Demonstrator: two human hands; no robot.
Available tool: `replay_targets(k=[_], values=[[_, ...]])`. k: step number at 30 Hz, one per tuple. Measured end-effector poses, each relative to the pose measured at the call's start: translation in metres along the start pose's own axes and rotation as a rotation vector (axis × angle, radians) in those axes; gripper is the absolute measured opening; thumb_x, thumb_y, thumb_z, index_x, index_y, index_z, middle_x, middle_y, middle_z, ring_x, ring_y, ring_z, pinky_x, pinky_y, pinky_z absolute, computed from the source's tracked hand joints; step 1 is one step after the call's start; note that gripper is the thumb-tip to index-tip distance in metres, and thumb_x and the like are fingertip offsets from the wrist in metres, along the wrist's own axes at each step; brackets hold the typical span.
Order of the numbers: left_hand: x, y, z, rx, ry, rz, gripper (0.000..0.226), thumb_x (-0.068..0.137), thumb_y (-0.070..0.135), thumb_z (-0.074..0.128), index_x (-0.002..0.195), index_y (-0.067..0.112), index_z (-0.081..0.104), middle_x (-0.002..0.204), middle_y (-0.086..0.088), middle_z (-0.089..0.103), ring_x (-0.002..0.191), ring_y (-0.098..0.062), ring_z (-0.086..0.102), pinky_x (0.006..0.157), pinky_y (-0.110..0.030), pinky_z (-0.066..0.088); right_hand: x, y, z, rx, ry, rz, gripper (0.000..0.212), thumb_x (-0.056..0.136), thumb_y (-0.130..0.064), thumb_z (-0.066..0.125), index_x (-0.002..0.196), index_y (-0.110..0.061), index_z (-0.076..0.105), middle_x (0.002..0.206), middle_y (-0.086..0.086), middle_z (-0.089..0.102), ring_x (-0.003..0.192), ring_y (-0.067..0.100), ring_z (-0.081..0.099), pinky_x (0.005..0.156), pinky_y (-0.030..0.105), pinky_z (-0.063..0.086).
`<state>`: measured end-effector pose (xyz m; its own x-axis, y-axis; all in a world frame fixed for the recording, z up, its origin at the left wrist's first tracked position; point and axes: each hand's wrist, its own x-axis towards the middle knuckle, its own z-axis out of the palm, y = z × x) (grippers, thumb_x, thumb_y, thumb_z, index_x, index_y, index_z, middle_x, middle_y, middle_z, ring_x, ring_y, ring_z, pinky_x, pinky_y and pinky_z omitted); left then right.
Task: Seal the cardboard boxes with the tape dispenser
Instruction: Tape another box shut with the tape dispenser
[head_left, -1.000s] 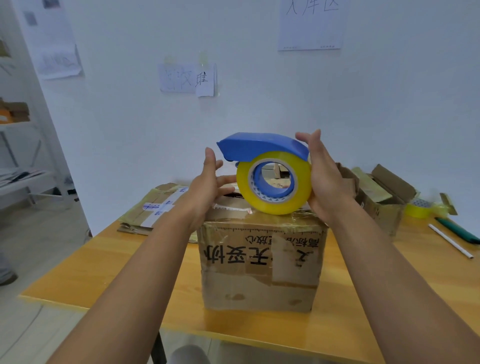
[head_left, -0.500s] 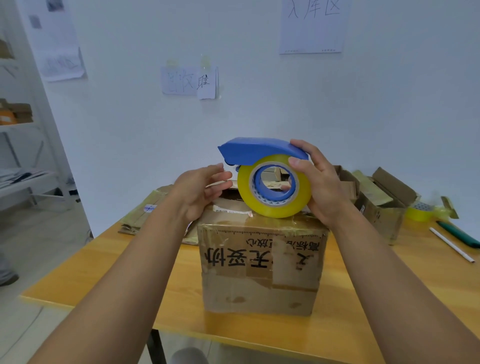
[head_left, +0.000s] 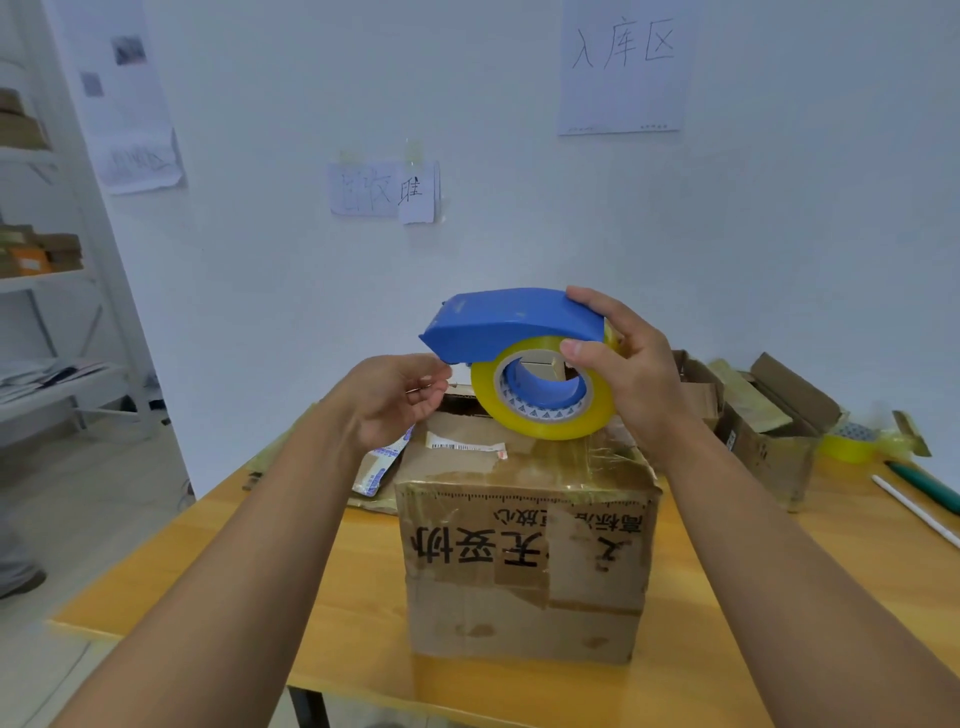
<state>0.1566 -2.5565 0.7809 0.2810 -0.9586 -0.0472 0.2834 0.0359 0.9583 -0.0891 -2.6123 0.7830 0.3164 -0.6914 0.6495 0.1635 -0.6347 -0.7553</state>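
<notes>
A blue tape dispenser (head_left: 511, 322) carrying a yellow tape roll (head_left: 543, 415) is held up above a closed cardboard box (head_left: 524, 551) printed with black characters. My right hand (head_left: 631, 374) grips the dispenser at its right end, fingers over the blue cover and thumb on the roll's side. My left hand (head_left: 395, 400) hovers just under the dispenser's left tip, palm up with fingers loosely curled; whether they pinch the clear tape end I cannot tell. Old glossy tape covers the box top.
The box stands on a yellow wooden table (head_left: 260, 582). A flattened carton (head_left: 374, 467) lies behind my left hand. Open cardboard boxes (head_left: 769, 421) stand at the right, with a second yellow tape roll (head_left: 852, 441) and pens (head_left: 919, 493) beyond. White shelves (head_left: 47, 280) at left.
My right hand's fingers have curled over the dispenser and tilted its left tip downward. My left hand has dropped from upright beside the roll to palm-up under the tip.
</notes>
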Motion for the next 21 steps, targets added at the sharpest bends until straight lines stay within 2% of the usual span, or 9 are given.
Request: replay_targets(k=[4,8,12,14,17,21], values=[[0.004,0.004,0.004,0.056,-0.017,0.130,0.018,0.090,0.000,0.061,0.106,0.006,0.068,0.079,-0.003,0.070,0.066,-0.010,0.066,0.064,-0.020,0.055,0.010,-0.003,-0.001,0.005,0.008,-0.006,0.044,0.077,-0.034,0.072,0.120,-0.043,0.067,0.117,-0.014,0.067,0.105,0.015,0.067,0.085,0.027,0.056],[0.008,0.000,0.012,0.061,-0.032,0.295,0.030,0.090,-0.002,0.060,0.115,0.013,0.067,0.093,-0.001,0.076,0.091,-0.013,0.073,0.081,-0.021,0.057,0.017,-0.005,-0.003,0.024,0.026,0.005,0.046,0.071,-0.044,0.072,0.117,-0.044,0.068,0.114,-0.015,0.069,0.102,0.017,0.068,0.085,0.030,0.058],[0.013,-0.018,0.020,0.068,0.026,0.309,0.030,0.094,0.006,0.060,0.123,0.014,0.062,0.103,-0.007,0.073,0.096,-0.017,0.071,0.090,-0.028,0.055,0.024,-0.004,0.000,0.008,0.007,-0.001,0.042,0.073,-0.042,0.072,0.113,-0.050,0.068,0.117,-0.014,0.068,0.106,0.017,0.068,0.092,0.035,0.057],[0.015,-0.025,0.021,0.037,0.072,0.294,0.024,0.095,0.005,0.058,0.117,0.014,0.064,0.099,-0.008,0.072,0.094,-0.018,0.070,0.089,-0.029,0.055,0.026,0.002,0.002,0.004,-0.009,0.005,0.041,0.077,-0.034,0.073,0.116,-0.047,0.068,0.119,-0.013,0.068,0.108,0.016,0.067,0.097,0.038,0.055],[0.016,-0.026,0.016,-0.012,0.121,0.261,0.018,0.094,-0.002,0.056,0.101,0.011,0.066,0.091,-0.007,0.071,0.089,-0.018,0.072,0.078,-0.024,0.057,0.023,0.015,0.002,-0.020,-0.033,0.033,0.044,0.080,-0.029,0.070,0.122,-0.040,0.066,0.121,-0.012,0.068,0.110,0.015,0.066,0.100,0.038,0.053],[0.017,-0.024,0.001,0.022,0.113,0.243,0.016,0.094,-0.001,0.059,0.105,0.007,0.065,0.085,-0.008,0.075,0.086,-0.019,0.074,0.075,-0.022,0.059,0.021,0.024,0.000,-0.017,-0.037,0.081,0.048,0.075,-0.037,0.072,0.123,-0.040,0.067,0.118,-0.014,0.069,0.109,0.013,0.066,0.100,0.037,0.054]])
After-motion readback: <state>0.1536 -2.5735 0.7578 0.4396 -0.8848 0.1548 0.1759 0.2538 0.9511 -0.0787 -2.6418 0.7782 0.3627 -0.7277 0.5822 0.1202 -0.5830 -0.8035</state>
